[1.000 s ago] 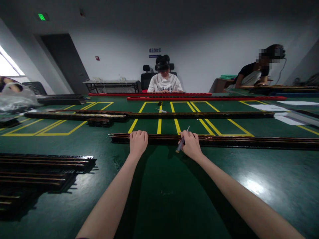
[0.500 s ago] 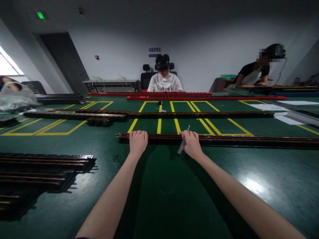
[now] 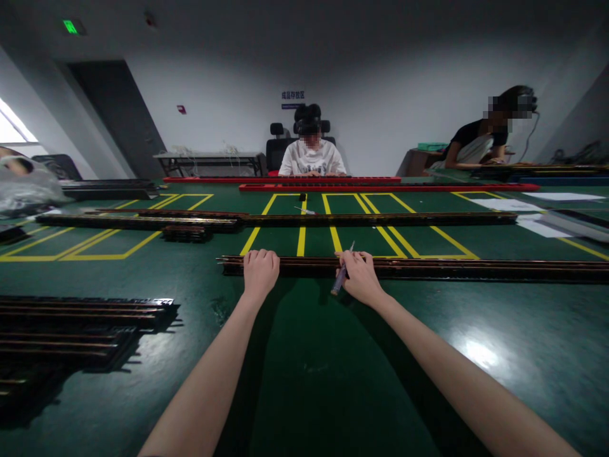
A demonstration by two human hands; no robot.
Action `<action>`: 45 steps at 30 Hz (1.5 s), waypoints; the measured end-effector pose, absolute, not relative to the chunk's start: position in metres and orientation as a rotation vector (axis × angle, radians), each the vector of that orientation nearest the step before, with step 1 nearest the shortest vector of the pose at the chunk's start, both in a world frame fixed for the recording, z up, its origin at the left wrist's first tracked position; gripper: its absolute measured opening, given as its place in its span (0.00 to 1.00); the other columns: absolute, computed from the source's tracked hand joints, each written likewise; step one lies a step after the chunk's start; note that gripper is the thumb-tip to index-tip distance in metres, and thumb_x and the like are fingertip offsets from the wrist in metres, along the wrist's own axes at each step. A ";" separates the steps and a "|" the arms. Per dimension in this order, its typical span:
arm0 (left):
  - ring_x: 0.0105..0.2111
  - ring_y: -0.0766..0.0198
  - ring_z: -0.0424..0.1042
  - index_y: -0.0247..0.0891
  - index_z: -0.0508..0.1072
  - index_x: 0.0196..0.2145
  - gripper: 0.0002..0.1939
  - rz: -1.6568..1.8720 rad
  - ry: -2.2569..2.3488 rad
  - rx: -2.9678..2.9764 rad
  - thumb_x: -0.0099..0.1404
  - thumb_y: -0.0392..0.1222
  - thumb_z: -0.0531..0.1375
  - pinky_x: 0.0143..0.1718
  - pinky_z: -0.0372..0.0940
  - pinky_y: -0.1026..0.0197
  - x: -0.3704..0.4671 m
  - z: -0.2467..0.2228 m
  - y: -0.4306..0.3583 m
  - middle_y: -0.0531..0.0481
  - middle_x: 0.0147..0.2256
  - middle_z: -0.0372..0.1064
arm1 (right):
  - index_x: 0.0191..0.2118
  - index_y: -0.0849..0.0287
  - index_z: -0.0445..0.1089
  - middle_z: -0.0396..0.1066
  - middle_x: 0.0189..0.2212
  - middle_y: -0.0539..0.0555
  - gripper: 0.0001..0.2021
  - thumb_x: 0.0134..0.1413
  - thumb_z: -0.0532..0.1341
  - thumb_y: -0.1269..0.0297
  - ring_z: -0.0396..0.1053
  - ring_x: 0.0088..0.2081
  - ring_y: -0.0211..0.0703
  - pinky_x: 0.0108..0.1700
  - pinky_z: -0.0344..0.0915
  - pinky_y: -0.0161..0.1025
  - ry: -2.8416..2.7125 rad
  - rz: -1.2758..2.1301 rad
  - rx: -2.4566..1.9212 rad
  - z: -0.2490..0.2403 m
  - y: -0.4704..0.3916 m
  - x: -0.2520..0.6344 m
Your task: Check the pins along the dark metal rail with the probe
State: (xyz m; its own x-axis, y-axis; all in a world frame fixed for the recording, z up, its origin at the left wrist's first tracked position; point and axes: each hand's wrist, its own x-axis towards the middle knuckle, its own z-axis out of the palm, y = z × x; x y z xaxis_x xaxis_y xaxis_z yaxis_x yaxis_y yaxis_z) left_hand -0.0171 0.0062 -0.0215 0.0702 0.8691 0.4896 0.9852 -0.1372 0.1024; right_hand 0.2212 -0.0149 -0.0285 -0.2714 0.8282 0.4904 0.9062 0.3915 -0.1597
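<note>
A long black rail with copper-coloured strips point(image 3: 451, 269) lies across the green table in front of me. My left hand point(image 3: 261, 270) is closed over the rail near its left end, knuckles up. Farther right along the same rail is my right hand point(image 3: 360, 273), also closed, with a small screwdriver point(image 3: 339, 280) in it. The screwdriver's clear handle points down toward me and its thin shaft sticks up past the fingers. The right fingertips rest at the rail, partly hidden behind the hand.
Another long black rail point(image 3: 380, 219) lies farther back, with a short black piece point(image 3: 184, 233) beside it. Several similar rails point(image 3: 85, 324) are stacked at left. Red rails point(image 3: 380, 188) lie before a seated person point(image 3: 311, 155); another person point(image 3: 480, 143) leans over at right.
The whole view has shifted slightly, so things sit a little farther left. The right hand and screwdriver have moved slightly left along the rail; the left hand keeps its hold.
</note>
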 end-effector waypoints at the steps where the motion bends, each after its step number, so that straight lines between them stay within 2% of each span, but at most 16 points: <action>1: 0.40 0.54 0.69 0.36 0.75 0.35 0.24 -0.656 -1.873 -2.094 0.67 0.41 0.39 0.47 0.58 0.50 -0.017 -0.022 0.006 0.42 0.38 0.74 | 0.35 0.58 0.58 0.73 0.42 0.58 0.07 0.48 0.54 0.73 0.67 0.43 0.50 0.50 0.49 0.48 -2.153 -0.219 -1.479 -0.029 -0.014 0.221; 4: 0.40 0.54 0.69 0.36 0.75 0.35 0.24 -0.666 -1.883 -2.108 0.67 0.42 0.39 0.47 0.58 0.50 -0.017 -0.022 0.006 0.42 0.38 0.74 | 0.34 0.58 0.58 0.72 0.42 0.58 0.05 0.50 0.56 0.68 0.67 0.43 0.49 0.50 0.49 0.48 -2.151 -0.222 -1.471 -0.029 -0.014 0.221; 8: 0.41 0.54 0.69 0.35 0.75 0.36 0.25 -0.667 -1.898 -2.127 0.67 0.42 0.39 0.48 0.58 0.49 -0.017 -0.020 0.006 0.41 0.39 0.74 | 0.35 0.57 0.58 0.72 0.41 0.58 0.07 0.51 0.58 0.64 0.68 0.43 0.50 0.51 0.49 0.49 -2.144 -0.185 -1.472 -0.028 -0.015 0.222; 18: 0.40 0.54 0.70 0.34 0.75 0.35 0.24 -0.652 -1.901 -2.156 0.67 0.41 0.40 0.47 0.60 0.49 -0.016 -0.019 0.004 0.40 0.38 0.74 | 0.33 0.56 0.56 0.72 0.40 0.56 0.08 0.51 0.59 0.64 0.67 0.43 0.49 0.52 0.48 0.50 -2.123 -0.095 -1.451 -0.028 -0.010 0.225; 22: 0.41 0.55 0.70 0.34 0.75 0.35 0.24 -0.661 -1.902 -2.161 0.67 0.41 0.40 0.48 0.60 0.49 -0.015 -0.019 0.003 0.40 0.38 0.74 | 0.34 0.57 0.57 0.72 0.39 0.56 0.08 0.51 0.58 0.64 0.67 0.41 0.49 0.49 0.50 0.48 -2.129 -0.115 -1.491 -0.027 -0.012 0.224; 31: 0.39 0.54 0.70 0.33 0.75 0.33 0.24 -0.686 -1.934 -2.106 0.66 0.42 0.40 0.49 0.57 0.48 -0.015 -0.018 0.000 0.40 0.37 0.74 | 0.34 0.58 0.60 0.70 0.31 0.56 0.11 0.54 0.57 0.55 0.66 0.36 0.49 0.42 0.53 0.45 -2.120 -0.261 -1.481 -0.028 -0.017 0.218; 45: 0.40 0.54 0.70 0.32 0.75 0.33 0.24 -0.666 -1.967 -2.120 0.67 0.42 0.40 0.47 0.58 0.48 -0.014 -0.016 0.001 0.40 0.37 0.75 | 0.34 0.59 0.61 0.70 0.32 0.56 0.12 0.56 0.55 0.54 0.66 0.36 0.48 0.42 0.54 0.45 -2.130 -0.249 -1.502 -0.027 -0.018 0.219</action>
State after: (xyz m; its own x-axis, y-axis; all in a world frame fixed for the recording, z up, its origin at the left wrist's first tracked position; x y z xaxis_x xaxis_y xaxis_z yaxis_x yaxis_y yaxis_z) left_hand -0.0141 0.0006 -0.0164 0.0277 0.9009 0.4331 0.9786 -0.1127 0.1719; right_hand 0.2186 -0.0181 -0.0265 -0.2521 0.8234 0.5083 0.9184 0.3691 -0.1423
